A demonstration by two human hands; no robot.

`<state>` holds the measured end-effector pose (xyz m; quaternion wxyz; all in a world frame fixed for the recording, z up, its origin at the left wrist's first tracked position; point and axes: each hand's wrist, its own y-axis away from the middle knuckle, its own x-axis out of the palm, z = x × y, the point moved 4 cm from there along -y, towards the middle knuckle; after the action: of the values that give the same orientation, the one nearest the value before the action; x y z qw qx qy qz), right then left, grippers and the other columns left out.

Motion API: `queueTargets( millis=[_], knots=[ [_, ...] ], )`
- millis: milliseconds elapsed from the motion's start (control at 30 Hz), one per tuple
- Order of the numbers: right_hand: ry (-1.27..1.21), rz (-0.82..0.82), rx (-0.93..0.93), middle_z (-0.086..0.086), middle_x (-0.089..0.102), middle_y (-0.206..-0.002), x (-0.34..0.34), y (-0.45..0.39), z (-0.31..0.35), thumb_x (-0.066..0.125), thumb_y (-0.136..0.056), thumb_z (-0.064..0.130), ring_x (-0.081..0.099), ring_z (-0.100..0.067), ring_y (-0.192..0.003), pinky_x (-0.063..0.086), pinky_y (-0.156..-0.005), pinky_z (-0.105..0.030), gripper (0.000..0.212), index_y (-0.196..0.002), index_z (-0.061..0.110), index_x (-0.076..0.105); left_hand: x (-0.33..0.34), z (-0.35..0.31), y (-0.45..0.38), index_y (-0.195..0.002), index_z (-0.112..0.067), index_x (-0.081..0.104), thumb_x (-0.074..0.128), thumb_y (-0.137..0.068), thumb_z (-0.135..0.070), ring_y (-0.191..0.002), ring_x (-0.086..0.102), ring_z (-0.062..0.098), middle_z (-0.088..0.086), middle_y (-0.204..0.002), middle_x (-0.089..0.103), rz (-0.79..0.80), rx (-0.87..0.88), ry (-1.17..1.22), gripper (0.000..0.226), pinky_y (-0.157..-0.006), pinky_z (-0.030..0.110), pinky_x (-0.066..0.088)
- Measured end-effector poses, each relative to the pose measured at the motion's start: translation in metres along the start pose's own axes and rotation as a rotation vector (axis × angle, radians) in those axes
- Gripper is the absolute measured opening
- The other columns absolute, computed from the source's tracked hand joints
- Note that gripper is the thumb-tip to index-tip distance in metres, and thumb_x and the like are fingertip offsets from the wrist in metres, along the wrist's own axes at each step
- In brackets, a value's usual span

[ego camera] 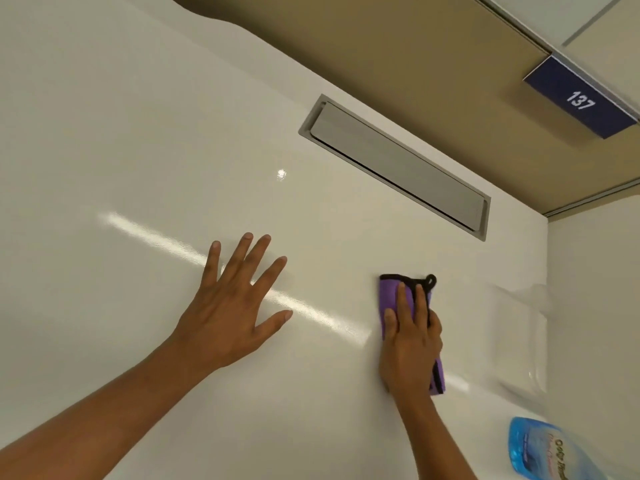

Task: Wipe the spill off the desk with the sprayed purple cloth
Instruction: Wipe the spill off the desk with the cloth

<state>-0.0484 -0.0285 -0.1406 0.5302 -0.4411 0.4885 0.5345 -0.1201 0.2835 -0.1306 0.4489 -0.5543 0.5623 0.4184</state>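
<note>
A folded purple cloth (pixel 388 296) with black trim and a small hanging loop lies flat on the glossy white desk (pixel 121 150), right of centre. My right hand (pixel 410 344) presses down on it, fingers stretched over its top. My left hand (pixel 232 306) rests palm-down on the bare desk to the left, fingers spread, holding nothing. I cannot make out any spill on the shiny surface; only light reflections show.
A grey metal cable flap (pixel 394 164) is set into the desk at the back. A blue spray bottle (pixel 550 452) stands at the bottom right near the white side panel (pixel 595 306). A blue sign reading 137 (pixel 581 98) hangs on the tan partition (pixel 415 64).
</note>
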Motion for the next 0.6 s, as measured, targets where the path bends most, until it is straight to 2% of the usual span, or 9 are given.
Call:
queueTargets(
  millis=[100, 200, 300, 467, 600],
  knots=[
    [-0.014, -0.007, 0.120, -0.006, 0.028, -0.170, -0.006, -0.065, 0.002, 0.038, -0.110, 0.035, 0.041, -0.046, -0.134, 0.041, -0.106, -0.057, 0.051, -0.160, 0.029, 0.036, 0.004, 0.012, 0.005, -0.168, -0.025, 0.037, 0.029, -0.102, -0.075, -0.168, 0.015, 0.034, 0.012, -0.181, 0.019, 0.018, -0.012, -0.023, 0.083, -0.131, 0.070, 0.015],
    [0.013, -0.011, 0.075, -0.006, 0.022, -0.172, -0.005, -0.127, 0.049, 0.033, -0.110, 0.039, 0.037, -0.045, -0.138, 0.039, -0.107, -0.060, 0.053, -0.162, 0.031, 0.028, 0.008, 0.024, 0.013, -0.168, -0.027, 0.036, 0.031, -0.101, -0.076, -0.169, 0.013, 0.034, 0.012, -0.181, 0.017, 0.045, -0.037, -0.026, 0.084, -0.131, 0.071, 0.014],
    [0.037, 0.016, -0.019, -0.004, 0.018, -0.173, 0.004, -0.152, 0.120, 0.031, -0.111, 0.040, 0.035, -0.042, -0.140, 0.036, -0.111, -0.057, 0.054, -0.163, 0.032, 0.025, 0.008, 0.030, 0.022, -0.167, -0.027, 0.038, 0.033, -0.100, -0.076, -0.169, 0.012, 0.034, 0.012, -0.181, 0.017, 0.047, -0.067, -0.012, 0.084, -0.132, 0.070, 0.013],
    [-0.003, 0.084, -0.295, 0.001, 0.014, -0.174, 0.020, -0.107, 0.219, 0.031, -0.111, 0.042, 0.030, -0.037, -0.146, 0.028, -0.118, -0.053, 0.052, -0.162, 0.036, 0.027, -0.001, 0.041, 0.035, -0.166, -0.026, 0.041, 0.036, -0.101, -0.073, -0.168, 0.015, 0.033, 0.012, -0.181, 0.020, -0.002, -0.122, 0.014, 0.081, -0.131, 0.070, 0.015],
    [-0.052, 0.157, -0.472, 0.011, 0.015, -0.174, 0.029, -0.018, 0.214, 0.032, -0.109, 0.044, 0.025, -0.028, -0.151, 0.023, -0.124, -0.046, 0.053, -0.162, 0.045, 0.022, -0.008, 0.055, 0.042, -0.167, -0.025, 0.041, 0.039, -0.100, -0.071, -0.168, 0.015, 0.032, 0.012, -0.181, 0.020, -0.044, -0.146, 0.020, 0.081, -0.132, 0.069, 0.015]
  ],
)
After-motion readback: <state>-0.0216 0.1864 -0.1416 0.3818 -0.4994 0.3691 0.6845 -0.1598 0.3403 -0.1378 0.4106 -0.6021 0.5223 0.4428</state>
